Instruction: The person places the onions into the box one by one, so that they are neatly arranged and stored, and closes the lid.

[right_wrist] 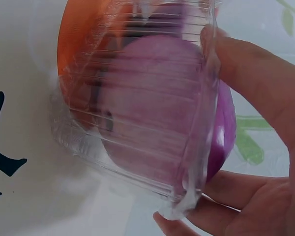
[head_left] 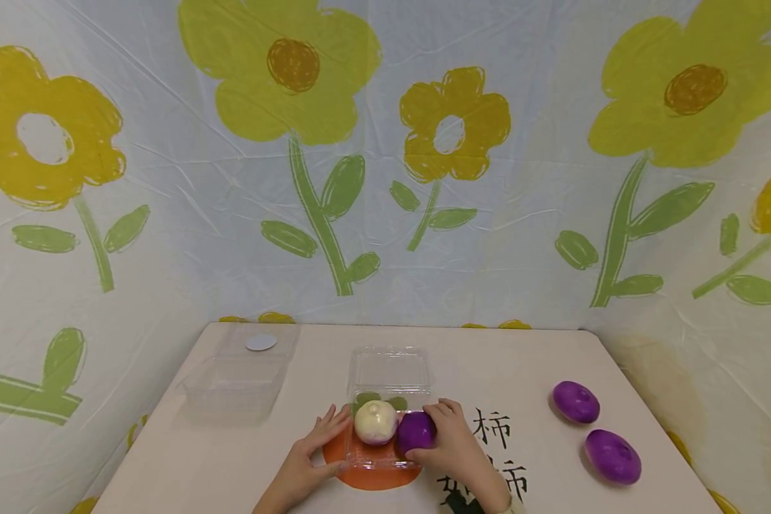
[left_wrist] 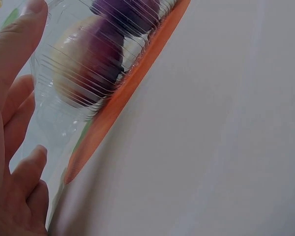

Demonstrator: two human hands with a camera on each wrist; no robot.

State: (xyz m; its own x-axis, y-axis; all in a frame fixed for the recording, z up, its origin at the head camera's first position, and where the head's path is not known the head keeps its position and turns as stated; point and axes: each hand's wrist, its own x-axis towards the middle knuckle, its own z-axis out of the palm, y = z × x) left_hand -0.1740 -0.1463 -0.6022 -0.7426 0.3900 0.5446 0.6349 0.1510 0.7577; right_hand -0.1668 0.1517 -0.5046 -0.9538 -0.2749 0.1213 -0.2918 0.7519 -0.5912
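Observation:
A clear plastic clamshell box (head_left: 385,460), its lid (head_left: 388,368) laid back, sits over an orange round print on the table. Inside at its left is a cream round vegetable (head_left: 375,421) with a purple underside, seen through the ridged wall in the left wrist view. At the box's right is a glossy purple round vegetable (head_left: 416,432). My right hand (head_left: 452,442) holds this purple vegetable, thumb at the near side and fingers at the far side. My left hand (head_left: 311,453) lies along the box's left side, fingers extended and thumb by the near corner.
Two more purple round vegetables (head_left: 575,402) lie at the table's right. Another clear clamshell box (head_left: 238,389), lid up with a white oval label (head_left: 260,343), stands back left. Black characters (head_left: 491,428) are printed on the tabletop. A flowered cloth (head_left: 385,285) hangs behind the table.

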